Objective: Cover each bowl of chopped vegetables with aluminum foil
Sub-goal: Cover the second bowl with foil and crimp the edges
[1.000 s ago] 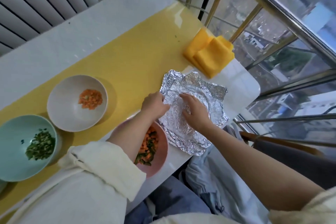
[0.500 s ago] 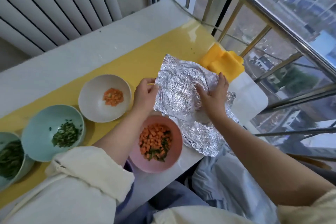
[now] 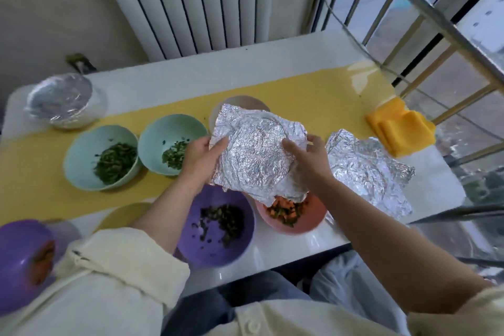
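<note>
I note left hand [image 3: 201,157] pinching the left edge of a crinkled foil sheet [image 3: 253,155], right hand [image 3: 309,159] gripping its right edge, sheet held over the pink bowl [image 3: 313,217], second foil sheet [image 3: 368,169] lying on the tabletop [image 3: 286,249] at right, foil-covered bowl [image 3: 61,102] far left.

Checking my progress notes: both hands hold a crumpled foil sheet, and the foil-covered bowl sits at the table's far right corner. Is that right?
Not quite: the head view shows the foil-covered bowl at the far left corner, not the right. The left hand and right hand do hold the crumpled foil sheet.
</note>
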Action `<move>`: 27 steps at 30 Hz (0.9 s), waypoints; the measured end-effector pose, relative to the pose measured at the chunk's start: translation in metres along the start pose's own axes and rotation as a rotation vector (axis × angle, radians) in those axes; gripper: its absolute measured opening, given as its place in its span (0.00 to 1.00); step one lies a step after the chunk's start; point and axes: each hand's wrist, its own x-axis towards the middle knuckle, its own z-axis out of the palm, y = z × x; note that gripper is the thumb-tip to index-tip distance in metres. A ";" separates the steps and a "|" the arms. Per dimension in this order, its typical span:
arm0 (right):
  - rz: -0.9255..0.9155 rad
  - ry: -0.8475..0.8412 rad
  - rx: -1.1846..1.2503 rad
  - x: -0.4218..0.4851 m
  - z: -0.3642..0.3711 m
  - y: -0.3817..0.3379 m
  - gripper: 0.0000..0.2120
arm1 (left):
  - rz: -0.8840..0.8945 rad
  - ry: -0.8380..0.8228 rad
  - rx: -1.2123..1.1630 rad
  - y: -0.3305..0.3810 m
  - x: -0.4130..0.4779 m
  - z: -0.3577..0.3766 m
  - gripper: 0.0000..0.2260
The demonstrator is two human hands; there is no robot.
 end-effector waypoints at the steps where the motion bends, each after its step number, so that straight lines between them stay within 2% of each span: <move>1: -0.025 -0.001 -0.030 -0.004 0.009 -0.002 0.43 | 0.009 0.014 0.001 -0.002 -0.005 -0.010 0.15; 4: -0.159 0.019 -0.070 -0.017 0.036 -0.007 0.34 | 0.018 0.003 0.028 -0.014 -0.020 -0.048 0.10; 6: -0.251 0.017 -0.103 -0.026 0.052 -0.011 0.32 | 0.026 -0.003 0.073 -0.026 -0.027 -0.076 0.13; 8: -0.316 -0.020 -0.210 -0.037 0.070 -0.018 0.25 | 0.025 -0.017 0.055 -0.033 -0.038 -0.103 0.13; 11: -0.346 -0.259 -0.359 -0.055 0.103 -0.029 0.18 | 0.057 -0.049 0.050 -0.043 -0.054 -0.144 0.14; 13: -0.330 -0.416 -0.449 -0.069 0.128 -0.034 0.20 | 0.054 -0.062 0.062 -0.050 -0.061 -0.176 0.09; 15: -0.271 -0.464 -0.417 -0.085 0.156 -0.035 0.19 | 0.014 -0.016 0.016 -0.060 -0.069 -0.209 0.06; 18: -0.242 -0.347 -0.230 -0.110 0.196 -0.027 0.15 | -0.097 0.150 -0.224 -0.079 -0.076 -0.257 0.10; 21: -0.281 -0.214 -0.091 -0.135 0.234 -0.017 0.13 | -0.227 0.049 -0.487 -0.093 -0.087 -0.293 0.10; 23: -0.270 -0.186 -0.014 -0.153 0.259 -0.011 0.11 | -0.257 0.046 -0.466 -0.104 -0.094 -0.305 0.08; 27: -0.264 -0.196 -0.094 -0.178 0.298 0.004 0.09 | -0.190 0.333 -0.296 -0.124 -0.105 -0.319 0.08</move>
